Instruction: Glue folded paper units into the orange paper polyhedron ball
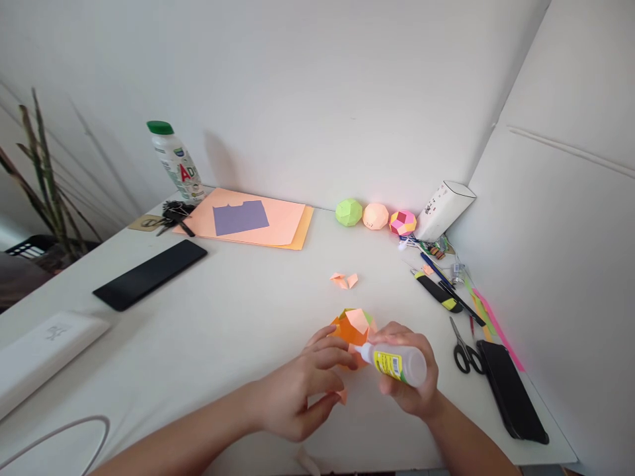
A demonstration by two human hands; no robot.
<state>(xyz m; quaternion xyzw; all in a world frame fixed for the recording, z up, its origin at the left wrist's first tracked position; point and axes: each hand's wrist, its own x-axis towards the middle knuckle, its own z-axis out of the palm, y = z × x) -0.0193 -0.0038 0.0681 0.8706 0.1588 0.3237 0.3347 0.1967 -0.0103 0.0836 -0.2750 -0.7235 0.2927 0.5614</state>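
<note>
Holding a bottle point(395, 362), right hand point(427, 395) has room before scissors point(465, 347) and edge point(553, 423).

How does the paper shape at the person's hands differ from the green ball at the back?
The paper shape is open, showing an orange inside, while the green ball looks closed from here. The paper shape shows orange, peach and a little green; the green ball is green on every visible face. The paper shape is partly covered by fingers, whereas the green ball sits untouched near the wall. Both have flat, angular faces.
</note>
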